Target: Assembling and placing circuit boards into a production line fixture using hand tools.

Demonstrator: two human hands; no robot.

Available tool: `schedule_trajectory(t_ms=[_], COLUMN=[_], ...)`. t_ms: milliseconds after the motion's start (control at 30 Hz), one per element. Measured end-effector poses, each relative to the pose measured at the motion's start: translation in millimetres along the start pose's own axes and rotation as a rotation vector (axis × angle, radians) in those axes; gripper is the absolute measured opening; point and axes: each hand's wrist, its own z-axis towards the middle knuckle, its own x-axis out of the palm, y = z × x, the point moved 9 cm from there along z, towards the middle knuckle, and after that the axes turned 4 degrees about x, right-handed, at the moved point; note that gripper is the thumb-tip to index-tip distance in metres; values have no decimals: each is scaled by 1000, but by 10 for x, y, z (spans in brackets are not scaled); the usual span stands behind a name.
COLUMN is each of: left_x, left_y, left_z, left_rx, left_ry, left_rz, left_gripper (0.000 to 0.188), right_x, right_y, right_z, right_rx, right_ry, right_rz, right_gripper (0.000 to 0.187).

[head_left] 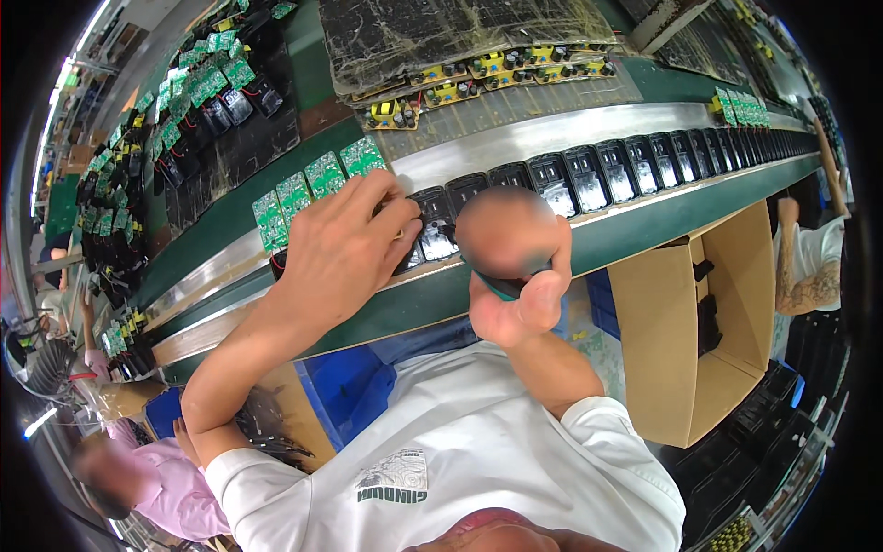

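A long row of black plastic cases (589,179) runs across the green bench (644,235), most of them side by side along a wooden edge. The left hand (336,244) is at the left end of the row, its fingers bent and drawn in with the tips down by the cases; its own back hides whether they grip anything. The right hand (529,308) is on the near side of the row, half closed, but a blurred patch covers its fingers, so I cannot tell what, if anything, it holds.

Green circuit boards (324,175) stand leaning just beyond the row's left end. A bare metal strip (460,152) lies along the far side of the row, and past it sit boards with yellow parts (497,69) under a scuffed dark sheet (441,37). On the near side of the row are an open cardboard box (653,340) and a blue bin (345,396). A person in a pink shirt (179,483) is well off to the row's left, and another in white (823,258) is near its right end.
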Motion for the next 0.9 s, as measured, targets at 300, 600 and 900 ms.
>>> schedule_trajectory(t_ms=[300,600,900], left_x=[22,56,127], left_y=[-46,-67,-14], left_z=[105,166,194], left_rx=[-31,-33,-40], left_ry=[-58,-32,38], left_rz=[29,120,182], left_gripper=[11,7,8], right_x=[23,18,46], right_y=[-8,6,-30], right_z=[11,25,58], right_rx=[94,115,112], right_ry=[20,10,31], right_rz=[-89,-106,-57], right_gripper=[38,36,35])
